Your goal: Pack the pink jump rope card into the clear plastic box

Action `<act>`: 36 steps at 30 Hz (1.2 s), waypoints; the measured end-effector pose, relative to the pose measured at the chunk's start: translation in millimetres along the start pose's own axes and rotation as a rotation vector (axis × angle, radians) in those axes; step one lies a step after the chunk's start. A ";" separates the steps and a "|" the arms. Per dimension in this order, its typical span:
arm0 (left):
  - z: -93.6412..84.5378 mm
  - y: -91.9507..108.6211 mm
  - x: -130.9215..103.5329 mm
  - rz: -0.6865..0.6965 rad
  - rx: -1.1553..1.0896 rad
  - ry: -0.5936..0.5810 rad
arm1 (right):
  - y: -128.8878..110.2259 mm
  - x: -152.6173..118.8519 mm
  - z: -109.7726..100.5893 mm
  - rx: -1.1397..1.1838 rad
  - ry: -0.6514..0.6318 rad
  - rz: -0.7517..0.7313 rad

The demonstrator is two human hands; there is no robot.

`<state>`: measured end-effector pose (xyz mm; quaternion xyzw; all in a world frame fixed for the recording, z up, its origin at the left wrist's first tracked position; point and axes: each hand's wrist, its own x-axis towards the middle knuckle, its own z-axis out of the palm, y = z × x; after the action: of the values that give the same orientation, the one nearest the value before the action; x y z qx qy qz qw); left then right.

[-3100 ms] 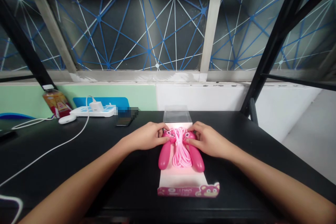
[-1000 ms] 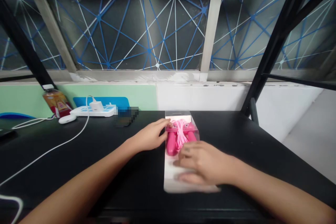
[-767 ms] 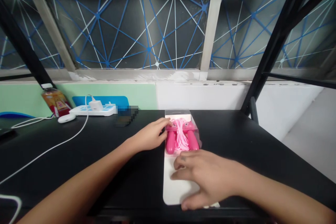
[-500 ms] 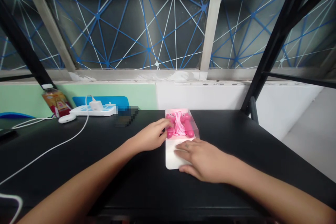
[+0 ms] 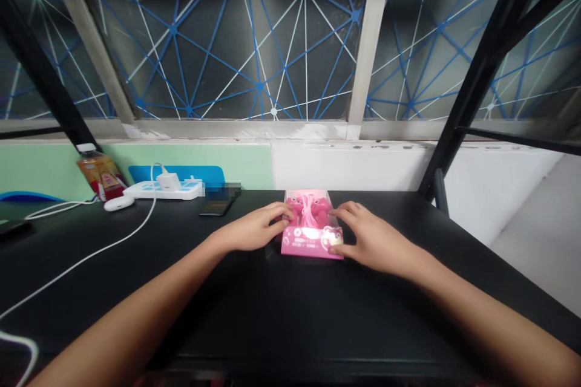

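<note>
A pink printed box [image 5: 313, 243] lies on the black table, its printed flap facing me. Through its top show pink handles and a light pink cord bundle [image 5: 309, 210]. My left hand [image 5: 256, 227] is at the box's left side, fingertips on its edge and thumb near the front corner. At the right side, my right hand [image 5: 374, 236] has its fingers along the upper edge and its thumb against the flap's right end. Both hands grip the box from opposite sides.
On the left of the black table [image 5: 254, 314] are a bottle [image 5: 100, 174], a white power strip [image 5: 181, 191] with a charger, a white case [image 5: 118, 204], a dark phone [image 5: 215, 207] and a trailing white cable [image 5: 109, 247]. Black posts rise at both sides.
The white flap that lay toward me is now folded up, showing its pink printed face. My right hand has moved from on top of the flap to the box's right side.
</note>
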<state>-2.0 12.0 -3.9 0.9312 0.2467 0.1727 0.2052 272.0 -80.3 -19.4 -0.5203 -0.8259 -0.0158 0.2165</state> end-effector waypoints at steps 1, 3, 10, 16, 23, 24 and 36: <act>-0.5 1.0 -0.4 -0.017 -0.005 -0.003 | 1.2 -0.6 3.2 0.014 -0.020 0.013; -0.4 3.7 -1.5 -0.040 0.011 -0.009 | 1.8 -1.7 8.2 0.036 -0.046 0.038; 3.0 5.0 -3.2 -0.023 0.149 0.028 | 4.4 1.5 7.7 0.047 -0.016 0.053; 7.6 4.5 -3.8 -0.052 0.177 0.095 | 14.9 6.0 12.9 0.259 -0.031 0.121; 3.9 8.5 -5.1 -0.154 0.097 -0.014 | 10.0 5.4 9.0 0.432 -0.128 0.153; 1.8 7.4 -5.6 -0.156 0.060 -0.039 | 9.8 4.6 6.6 0.462 -0.176 0.130; 9.7 3.3 -2.4 -0.080 0.180 0.073 | 13.6 8.2 15.9 -0.051 0.069 -0.044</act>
<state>1.4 5.3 -11.2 0.9283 0.3057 0.1755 0.1185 275.4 -63.1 -33.4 -0.5065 -0.8286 -0.0595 0.2309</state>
